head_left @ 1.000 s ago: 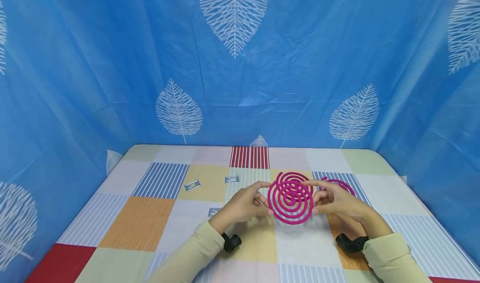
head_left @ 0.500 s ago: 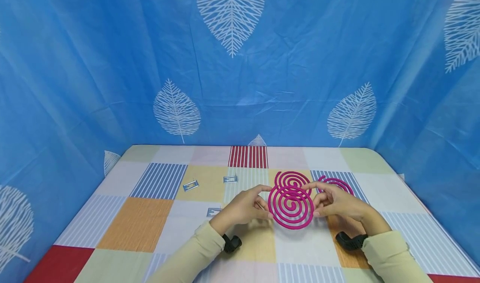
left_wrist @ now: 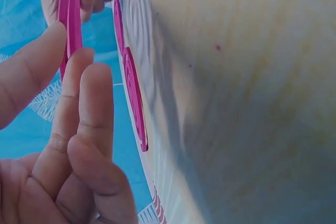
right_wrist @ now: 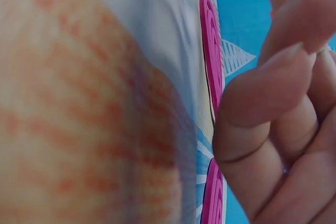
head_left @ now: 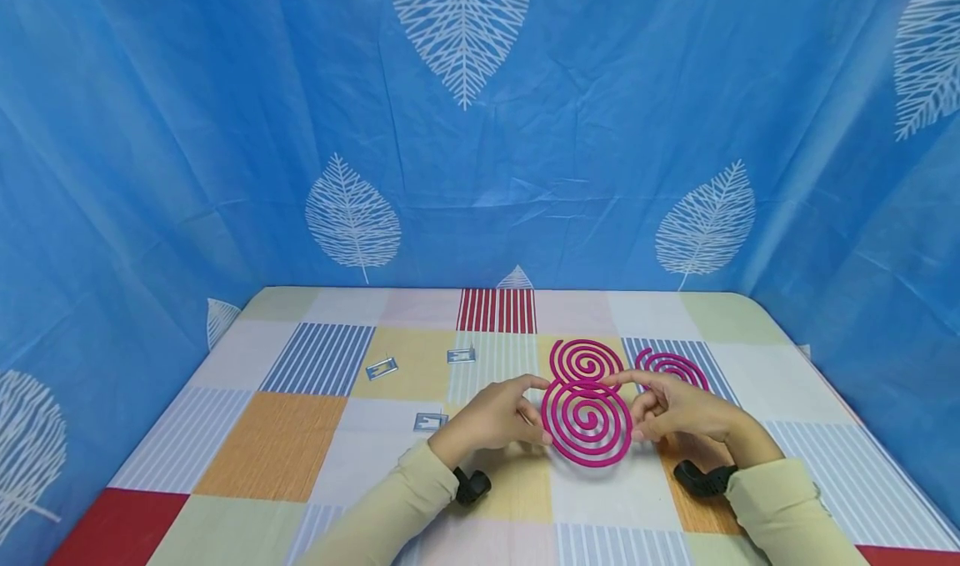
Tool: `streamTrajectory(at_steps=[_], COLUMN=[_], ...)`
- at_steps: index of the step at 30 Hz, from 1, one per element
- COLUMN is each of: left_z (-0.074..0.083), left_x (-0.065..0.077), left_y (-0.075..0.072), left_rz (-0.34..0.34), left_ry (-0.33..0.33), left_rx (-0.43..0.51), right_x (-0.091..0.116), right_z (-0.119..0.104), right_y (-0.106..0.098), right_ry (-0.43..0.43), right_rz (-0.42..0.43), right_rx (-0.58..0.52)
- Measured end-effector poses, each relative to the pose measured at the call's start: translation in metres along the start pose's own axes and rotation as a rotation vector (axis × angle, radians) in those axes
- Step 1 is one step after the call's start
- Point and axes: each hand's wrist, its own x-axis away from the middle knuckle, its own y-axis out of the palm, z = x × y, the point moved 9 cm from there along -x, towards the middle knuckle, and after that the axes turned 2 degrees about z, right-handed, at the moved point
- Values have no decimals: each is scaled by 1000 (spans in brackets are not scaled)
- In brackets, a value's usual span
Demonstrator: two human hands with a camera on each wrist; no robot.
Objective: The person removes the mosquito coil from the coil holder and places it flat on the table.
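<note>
A pink mosquito coil (head_left: 592,463) is held tilted above the table, its spiral face toward the head camera. My left hand (head_left: 498,416) pinches its left edge between thumb and fingers; in the left wrist view the coil (left_wrist: 73,19) appears edge-on between the fingertips. On the opposite edge, my right hand (head_left: 678,408) grips it with thumb below and index finger at the top. Behind it another pink coil (head_left: 590,366) lies flat, partly overlapped in the head view. A third coil (head_left: 682,361) lies further right, partly covered by my right hand.
Small metal stands, punched from thin plate, lie on the left side: one on the yellow patch (head_left: 382,368), one stand (head_left: 461,355) right of it, and a stand (head_left: 430,422) near my left wrist. A patchwork cloth (head_left: 262,449) covers the table; blue curtains (head_left: 480,182) surround it.
The held coil has come down and nearer to me, tilting so its face shows more roundly, and uncovers more of the coil behind it. Both hands keep their hold; the stands stay put.
</note>
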Motion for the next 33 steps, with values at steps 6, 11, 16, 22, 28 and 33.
streamTrajectory(at_steps=[6, 11, 16, 22, 28, 33], left_z=[-3, -4, -6, -6, -7, -7], left_x=[-4, -6, -8, -10, -13, -15], left_y=[7, 12, 14, 17, 19, 19], left_rz=[-25, -35, -38, -43, -47, -48], left_ry=[-43, -63, -83, -88, -86, -87], left_rx=[22, 11, -6, -20, -47, -73], right_x=[0, 2, 2, 3, 4, 3], right_z=[5, 9, 12, 13, 17, 20], right_y=[0, 0, 1, 2, 3, 2], right_ry=[28, 51, 66, 102, 166, 186], right_rz=[-17, -31, -47, -41, -27, -17], right_rx=[17, 46, 49, 71, 82, 86])
